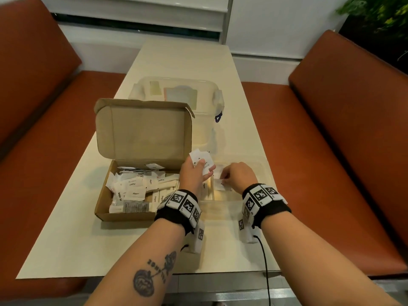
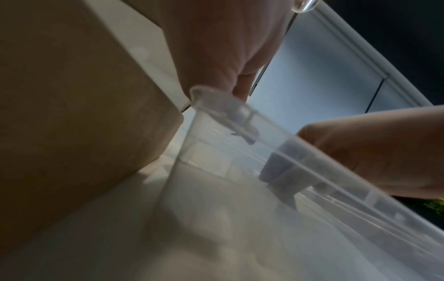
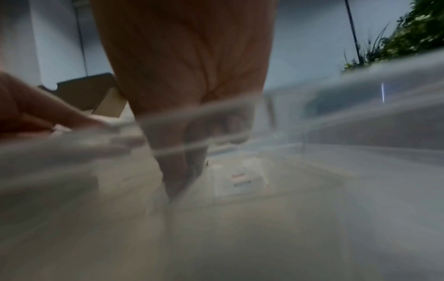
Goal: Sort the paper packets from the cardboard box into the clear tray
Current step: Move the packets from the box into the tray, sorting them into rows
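Note:
The open cardboard box (image 1: 103,208) sits left of centre, full of white paper packets (image 1: 132,191). The clear tray (image 1: 262,173) lies just right of it. My left hand (image 1: 203,166) is raised between box and tray and grips several white packets (image 1: 202,159) fanned above its fingers. My right hand (image 1: 224,181) reaches down into the tray with its fingers curled, pinching one packet (image 1: 219,186) near the tray floor. In the right wrist view another packet (image 3: 240,178) lies flat in the tray beside my fingers (image 3: 177,171). The left wrist view shows the tray rim (image 2: 300,161) and box wall (image 2: 72,114).
A larger clear lidded container (image 1: 176,91) stands behind the box and tray. The box lid (image 1: 143,133) is propped upright. Orange bench seats (image 1: 331,129) flank the cream table (image 1: 88,250). A black cable (image 1: 266,261) trails from my right wrist. A plant (image 1: 379,16) is at the far right.

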The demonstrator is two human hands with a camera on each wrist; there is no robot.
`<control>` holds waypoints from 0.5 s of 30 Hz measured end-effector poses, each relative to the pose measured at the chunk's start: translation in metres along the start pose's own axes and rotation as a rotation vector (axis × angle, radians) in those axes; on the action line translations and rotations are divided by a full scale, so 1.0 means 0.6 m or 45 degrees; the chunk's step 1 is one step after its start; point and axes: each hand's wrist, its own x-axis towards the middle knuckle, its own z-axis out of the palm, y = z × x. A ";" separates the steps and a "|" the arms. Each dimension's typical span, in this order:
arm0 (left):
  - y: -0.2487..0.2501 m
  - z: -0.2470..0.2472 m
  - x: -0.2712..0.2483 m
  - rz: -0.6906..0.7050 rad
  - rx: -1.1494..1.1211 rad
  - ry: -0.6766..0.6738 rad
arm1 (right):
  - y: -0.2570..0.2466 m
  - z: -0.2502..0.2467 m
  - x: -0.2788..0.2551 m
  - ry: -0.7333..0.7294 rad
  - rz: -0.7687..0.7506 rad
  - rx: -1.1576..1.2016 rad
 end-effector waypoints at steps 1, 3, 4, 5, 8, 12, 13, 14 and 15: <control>0.000 0.000 0.000 -0.001 0.001 -0.004 | -0.001 0.002 0.001 -0.003 -0.026 -0.019; 0.000 -0.001 -0.001 -0.010 0.009 -0.006 | -0.003 0.005 0.001 0.011 -0.072 -0.072; 0.000 -0.002 -0.001 -0.011 0.009 -0.004 | -0.003 0.006 0.002 0.015 -0.094 -0.113; -0.001 -0.002 -0.001 -0.009 0.006 -0.004 | -0.002 0.007 0.002 0.017 -0.115 -0.144; -0.001 -0.003 -0.001 -0.005 0.007 -0.010 | 0.003 0.009 0.001 0.010 -0.123 -0.070; -0.004 -0.003 0.000 0.004 0.019 -0.012 | 0.011 0.013 -0.002 0.023 -0.123 0.021; -0.004 -0.003 0.000 0.008 0.023 -0.016 | 0.013 0.013 -0.002 0.019 -0.132 0.016; -0.005 -0.002 0.000 0.008 0.026 -0.020 | 0.015 0.014 -0.002 0.015 -0.142 0.010; -0.005 -0.003 0.000 0.006 0.029 -0.025 | 0.016 0.014 -0.001 0.012 -0.150 0.001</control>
